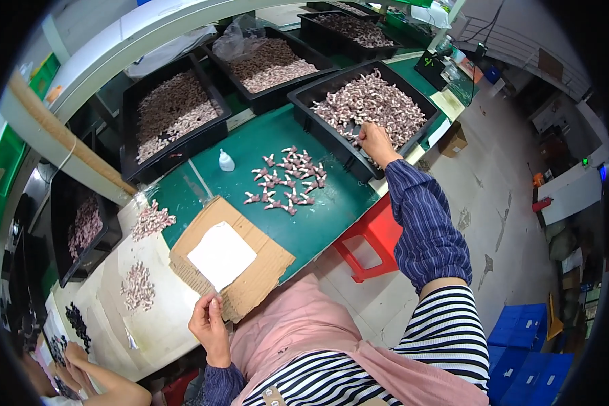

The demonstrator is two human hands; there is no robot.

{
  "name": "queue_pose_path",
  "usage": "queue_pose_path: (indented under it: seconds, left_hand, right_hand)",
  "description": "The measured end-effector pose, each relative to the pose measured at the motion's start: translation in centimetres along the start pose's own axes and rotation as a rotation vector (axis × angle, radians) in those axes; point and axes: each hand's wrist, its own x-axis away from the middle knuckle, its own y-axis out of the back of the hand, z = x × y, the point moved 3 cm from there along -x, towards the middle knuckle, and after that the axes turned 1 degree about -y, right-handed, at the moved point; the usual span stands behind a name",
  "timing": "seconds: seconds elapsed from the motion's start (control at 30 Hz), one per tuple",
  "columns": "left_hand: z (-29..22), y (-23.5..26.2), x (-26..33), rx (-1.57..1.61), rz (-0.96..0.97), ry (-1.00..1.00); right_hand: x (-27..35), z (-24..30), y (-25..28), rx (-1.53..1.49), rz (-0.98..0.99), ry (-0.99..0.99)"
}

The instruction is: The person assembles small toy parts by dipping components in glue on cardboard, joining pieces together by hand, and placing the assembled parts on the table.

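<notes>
My right hand (377,143) is closed, fingers curled down, over the near edge of a black tray (328,150) heaped with small pink-and-white figure-like pieces (375,101). What its fingers hold is hidden. Low in the view, my left hand (211,328) pinches thumb and forefinger together beside the near edge of a brown cardboard piece (264,260). Anything in that pinch is too small to name. A white sheet (222,256) lies on the cardboard. Several loose pink-and-white pieces (287,177) are spread over the green mat (331,220), near a small white squeeze bottle (226,161).
More black trays (227,111) of pieces line the back. Two small piles (139,287) (153,220) sit on the pale table at left. A co-worker's hands (74,362) are over black parts (78,321) at lower left. A red stool (372,243) stands under the table edge; blue bins (528,352) are lower right.
</notes>
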Motion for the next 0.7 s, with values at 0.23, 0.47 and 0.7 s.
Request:
queue_pose_path:
  seconds: [0.23, 0.47, 0.7]
  left_hand:
    - [1.3, 0.9, 1.2, 0.065, -0.020, 0.021]
    - [1.8, 1.7, 0.6, 0.043, -0.038, 0.032]
    - [0.3, -0.7, 0.7, 0.044, 0.052, -0.019]
  right_hand:
    - [0.6, -0.7, -0.2, 0.107, 0.143, 0.047]
    - [4.6, 10.8, 2.7, -0.418, -0.318, 0.190]
    - [2.6, 16.0, -5.7, -0.458, -0.160, 0.221]
